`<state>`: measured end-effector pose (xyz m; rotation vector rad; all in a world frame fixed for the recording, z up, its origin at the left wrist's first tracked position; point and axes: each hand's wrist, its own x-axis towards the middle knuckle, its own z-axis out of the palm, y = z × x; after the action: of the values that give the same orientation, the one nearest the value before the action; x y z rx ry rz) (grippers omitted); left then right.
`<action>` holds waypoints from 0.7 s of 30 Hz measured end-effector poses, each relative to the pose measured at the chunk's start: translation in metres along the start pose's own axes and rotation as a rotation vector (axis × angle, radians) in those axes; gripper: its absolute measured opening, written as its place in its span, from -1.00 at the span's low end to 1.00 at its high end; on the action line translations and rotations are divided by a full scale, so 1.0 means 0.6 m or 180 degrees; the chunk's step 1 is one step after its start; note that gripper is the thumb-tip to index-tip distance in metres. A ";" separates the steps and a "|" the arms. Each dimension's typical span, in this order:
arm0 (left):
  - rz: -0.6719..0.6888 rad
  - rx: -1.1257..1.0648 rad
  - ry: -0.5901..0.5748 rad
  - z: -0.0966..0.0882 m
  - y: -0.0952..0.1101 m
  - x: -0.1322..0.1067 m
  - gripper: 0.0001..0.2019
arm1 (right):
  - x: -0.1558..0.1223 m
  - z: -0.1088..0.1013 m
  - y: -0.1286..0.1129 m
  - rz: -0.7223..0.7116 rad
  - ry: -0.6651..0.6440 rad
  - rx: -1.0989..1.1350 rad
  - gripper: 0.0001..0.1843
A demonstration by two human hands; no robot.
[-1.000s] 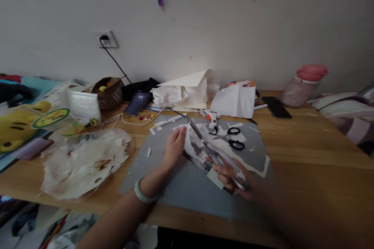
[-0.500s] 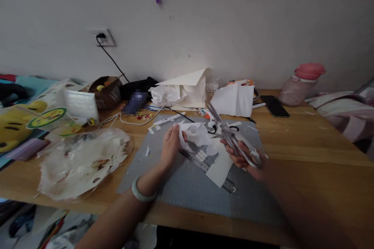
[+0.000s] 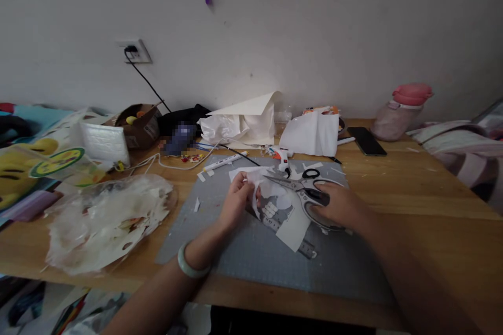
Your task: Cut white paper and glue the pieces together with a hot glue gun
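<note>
Pinched in my left hand [image 3: 239,196] is a thin white piece of paper [image 3: 271,187] with a cut, curved edge. My right hand [image 3: 334,203] is closed round the handles of large grey scissors [image 3: 308,193]. Their blades point left and lie at the paper, near my left fingers. Below them a metal ruler [image 3: 307,249] rests on the grey cutting mat [image 3: 251,259], partly covered by a cream card piece [image 3: 294,229]. Several small white pieces [image 3: 269,210] sit by the ruler. A second, black-handled pair of scissors [image 3: 311,173] shows just behind the grey ones.
A white glue gun [image 3: 283,158] stands behind the scissors, and a white marker [image 3: 227,160] lies at the mat's back edge. Plastic wrapping [image 3: 110,220] spreads at the left. At the back right are a phone [image 3: 367,141] and a pink-lidded bottle [image 3: 398,112].
The grey scissors have swung down from a raised, tilted position, and their blades now point left at the paper. My right hand has turned over with them. My left hand keeps the paper.
</note>
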<state>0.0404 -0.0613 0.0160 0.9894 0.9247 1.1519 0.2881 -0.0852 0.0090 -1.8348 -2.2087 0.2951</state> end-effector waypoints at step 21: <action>-0.0919 0.0237 -0.1097 0.041 -0.032 -0.035 -0.65 | -0.021 0.047 -0.100 0.0190 0.0276 0.2986 -0.78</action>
<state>0.0658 -0.0878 0.0065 1.0365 0.8034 0.6829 0.2253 -0.1086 0.0004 -1.3246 -1.5158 1.0258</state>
